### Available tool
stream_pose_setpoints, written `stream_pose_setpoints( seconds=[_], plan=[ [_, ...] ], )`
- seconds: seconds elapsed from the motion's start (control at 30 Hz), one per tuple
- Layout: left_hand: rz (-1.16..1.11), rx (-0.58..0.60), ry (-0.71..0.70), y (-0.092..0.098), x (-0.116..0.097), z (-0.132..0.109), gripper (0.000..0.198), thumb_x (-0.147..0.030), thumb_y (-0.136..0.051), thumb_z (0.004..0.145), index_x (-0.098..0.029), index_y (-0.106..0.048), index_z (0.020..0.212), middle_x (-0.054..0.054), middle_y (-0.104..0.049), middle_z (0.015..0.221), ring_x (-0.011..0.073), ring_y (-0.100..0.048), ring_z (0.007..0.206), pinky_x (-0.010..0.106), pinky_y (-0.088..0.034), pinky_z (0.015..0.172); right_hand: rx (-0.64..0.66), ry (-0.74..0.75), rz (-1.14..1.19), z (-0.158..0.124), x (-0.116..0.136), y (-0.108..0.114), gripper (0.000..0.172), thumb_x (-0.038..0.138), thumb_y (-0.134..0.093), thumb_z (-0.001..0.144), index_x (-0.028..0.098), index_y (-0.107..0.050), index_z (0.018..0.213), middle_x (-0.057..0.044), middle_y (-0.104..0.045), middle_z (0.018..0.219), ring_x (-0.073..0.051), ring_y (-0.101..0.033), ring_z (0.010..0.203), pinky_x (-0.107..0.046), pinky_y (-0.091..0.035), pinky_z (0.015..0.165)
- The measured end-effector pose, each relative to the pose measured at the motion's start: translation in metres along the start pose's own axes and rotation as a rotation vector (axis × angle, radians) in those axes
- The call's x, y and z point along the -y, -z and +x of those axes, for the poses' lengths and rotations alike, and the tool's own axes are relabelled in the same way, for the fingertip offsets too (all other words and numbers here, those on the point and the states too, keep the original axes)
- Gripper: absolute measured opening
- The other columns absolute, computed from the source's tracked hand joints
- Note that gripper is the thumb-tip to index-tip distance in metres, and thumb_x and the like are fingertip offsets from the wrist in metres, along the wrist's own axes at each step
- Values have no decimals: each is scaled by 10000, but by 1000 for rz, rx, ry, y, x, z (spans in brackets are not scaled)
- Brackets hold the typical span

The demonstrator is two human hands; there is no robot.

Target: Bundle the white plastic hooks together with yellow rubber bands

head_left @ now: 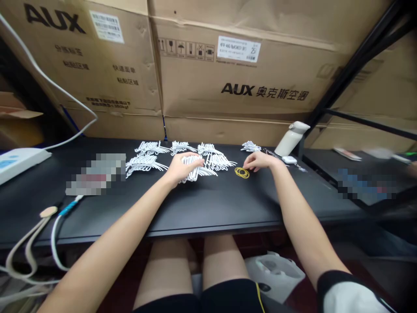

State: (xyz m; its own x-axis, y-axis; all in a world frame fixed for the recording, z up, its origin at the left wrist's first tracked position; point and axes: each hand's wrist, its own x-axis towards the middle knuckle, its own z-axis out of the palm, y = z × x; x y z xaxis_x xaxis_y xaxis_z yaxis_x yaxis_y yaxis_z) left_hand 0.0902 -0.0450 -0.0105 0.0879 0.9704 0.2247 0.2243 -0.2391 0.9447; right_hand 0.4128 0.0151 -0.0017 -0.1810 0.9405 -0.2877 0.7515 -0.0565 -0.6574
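My left hand [184,168] is closed around a bundle of thin white looped strands [192,170], whose loose ends stick out to the right. It is held just over the black table. Fingertips pinched together, my right hand [259,160] is at the edge of several yellow rubber bands [242,173] lying on the table. More white bundles lie beyond and beside my left hand: one [143,164] to the left, one [152,148] behind that, one [182,147] at the back, and one [221,161] to the right. A smaller white bundle [250,146] lies behind my right hand.
Large cardboard boxes [234,100] stand along the table's back edge. A white bottle [291,139] and a small white case [289,160] are at the right, near a black metal frame [374,126]. On the left are a blurred-out device [97,174], cables, and a white box [22,163].
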Motion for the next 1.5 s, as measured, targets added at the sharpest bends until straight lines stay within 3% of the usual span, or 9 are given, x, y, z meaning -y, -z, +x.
stream_pose_setpoints(
  seconds=[0.17, 0.47, 0.67, 0.83, 0.93, 1.0, 1.13, 1.3, 1.5],
  plan=[
    [1, -3, 11, 0, 0, 0, 345, -465, -739, 661, -178, -699, 848, 75, -736, 758, 258, -691, 818, 380, -485, 818, 96, -9, -14, 1, -5, 4, 187, 227, -808, 561, 138, -742, 712, -86, -722, 811, -194, -651, 780, -298, -563, 709],
    [21, -28, 30, 2, 0, 1, 376, -479, -746, 644, -175, -704, 860, 64, -739, 758, 239, -672, 774, 356, -487, 780, 182, -37, 91, -3, -7, 9, 165, 222, -808, 550, 147, -727, 672, -62, -715, 771, -165, -665, 746, -246, -563, 686],
    [56, -42, -14, 2, -1, 2, 377, -486, -743, 649, -166, -704, 843, 79, -738, 793, 261, -672, 877, 378, -459, 882, 135, 179, 382, -18, 3, 13, 202, 298, -781, 613, 137, -679, 681, -65, -715, 753, -142, -668, 717, -201, -519, 608],
    [26, -61, 6, 1, 2, 4, 375, -488, -741, 655, -177, -697, 861, 63, -736, 779, 261, -685, 866, 381, -459, 899, -57, 278, 783, -14, 31, -14, 236, 238, -765, 588, 161, -542, 581, -57, -725, 758, -114, -641, 638, -170, -430, 492],
    [6, -88, 6, 1, 5, 5, 371, -477, -744, 653, -182, -697, 874, 62, -740, 806, 252, -686, 872, 384, -457, 910, -40, 300, 949, -11, 50, -40, 211, 243, -733, 604, 168, -536, 591, -62, -741, 859, -87, -611, 619, -171, -433, 503],
    [-13, -108, 0, 1, 6, 5, 372, -470, -741, 658, -176, -695, 882, 69, -739, 804, 252, -684, 877, 381, -466, 894, -67, 298, 1025, -11, 60, -55, 205, 219, -738, 586, 170, -539, 586, -25, -717, 753, -69, -580, 572, -166, -436, 504],
    [-81, -144, 17, 1, 7, 4, 358, -460, -747, 659, -167, -692, 858, 76, -736, 770, 245, -687, 817, 371, -489, 839, 4, 264, 1036, -13, 70, -75, 193, 206, -760, 603, 164, -574, 636, -5, -684, 689, -72, -589, 572, -159, -442, 501],
    [-191, -161, 78, 0, 7, 3, 338, -432, -758, 652, -162, -699, 847, 83, -741, 779, 242, -693, 783, 373, -505, 812, 58, 354, 1032, -20, 75, -83, 266, 293, -719, 716, 203, -612, 943, -63, -671, 1196, -102, -674, 703, -181, -487, 504],
    [-292, -193, 143, -7, -1, -3, 390, -421, -782, 615, -142, -692, 873, 70, -741, 775, 221, -691, 760, 331, -521, 758, -97, 602, 763, -40, 86, -98, 372, 348, -782, 677, 212, -492, 867, -97, -602, 1313, -124, -679, 555, -184, -388, 361]
  ],
)
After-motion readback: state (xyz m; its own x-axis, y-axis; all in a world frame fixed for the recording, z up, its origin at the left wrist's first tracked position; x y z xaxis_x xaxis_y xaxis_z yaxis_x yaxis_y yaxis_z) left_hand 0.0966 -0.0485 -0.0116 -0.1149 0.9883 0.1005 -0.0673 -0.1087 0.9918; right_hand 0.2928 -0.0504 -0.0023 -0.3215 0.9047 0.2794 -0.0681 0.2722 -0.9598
